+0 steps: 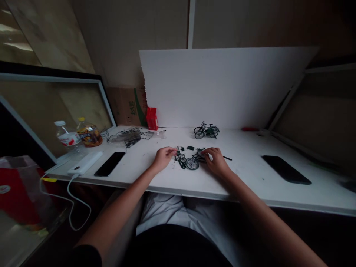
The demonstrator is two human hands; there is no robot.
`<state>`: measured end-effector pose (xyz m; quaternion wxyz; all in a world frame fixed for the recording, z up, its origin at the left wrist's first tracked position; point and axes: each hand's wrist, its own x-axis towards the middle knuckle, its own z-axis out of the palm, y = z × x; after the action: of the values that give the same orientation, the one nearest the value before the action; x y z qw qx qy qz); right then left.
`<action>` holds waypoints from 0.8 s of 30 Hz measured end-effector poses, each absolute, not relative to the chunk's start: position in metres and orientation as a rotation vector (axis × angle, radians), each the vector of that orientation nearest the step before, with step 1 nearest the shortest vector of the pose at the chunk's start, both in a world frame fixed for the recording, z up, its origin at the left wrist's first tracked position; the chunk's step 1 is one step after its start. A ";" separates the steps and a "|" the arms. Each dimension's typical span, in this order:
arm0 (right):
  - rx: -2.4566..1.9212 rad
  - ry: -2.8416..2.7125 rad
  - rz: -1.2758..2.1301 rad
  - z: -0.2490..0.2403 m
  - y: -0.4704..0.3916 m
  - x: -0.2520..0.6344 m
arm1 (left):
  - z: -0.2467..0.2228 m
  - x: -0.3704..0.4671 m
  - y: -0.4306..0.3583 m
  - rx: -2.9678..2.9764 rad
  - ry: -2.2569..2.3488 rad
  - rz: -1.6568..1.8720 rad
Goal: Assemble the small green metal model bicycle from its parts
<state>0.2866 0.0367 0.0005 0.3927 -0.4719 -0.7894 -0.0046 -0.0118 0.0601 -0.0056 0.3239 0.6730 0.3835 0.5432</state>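
Observation:
On the white table (150,180) several small dark green and black model bicycle parts lie between my hands, among them a spoked wheel (192,163). My left hand (164,157) is at the left of the parts, its fingertips pinched at a small green part (178,152). My right hand (215,159) has its fingers curled over the dark parts right of the wheel; what they hold is too small to make out. A thin black strip (227,158) lies beside it. Behind the parts stands an assembled model bicycle (206,130).
A phone (110,164) and a white power strip (85,163) lie left, near two bottles (89,133). Wire-like parts (130,136) and a red box (152,118) are at the back left. Another phone (286,169) lies right. A white board (222,87) stands behind.

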 end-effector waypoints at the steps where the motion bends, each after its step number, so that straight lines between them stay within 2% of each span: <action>1: -1.198 -2.014 -0.009 0.000 0.037 0.286 | -0.008 -0.013 0.063 1.684 0.974 1.433; 5: -1.180 -2.073 -0.026 0.002 0.035 0.284 | -0.012 -0.014 0.068 1.472 0.901 1.460; 16: -1.206 -2.056 -0.045 -0.002 0.037 0.284 | -0.009 -0.012 0.059 1.449 0.806 1.412; 24: -1.145 -2.192 -0.016 0.009 0.027 0.279 | -0.018 -0.013 0.068 1.419 0.950 1.566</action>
<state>0.2787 0.0273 0.0087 0.3279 -0.4372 -0.8374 -0.0060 -0.0133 0.0683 -0.0175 0.4007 0.5612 0.3757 0.6192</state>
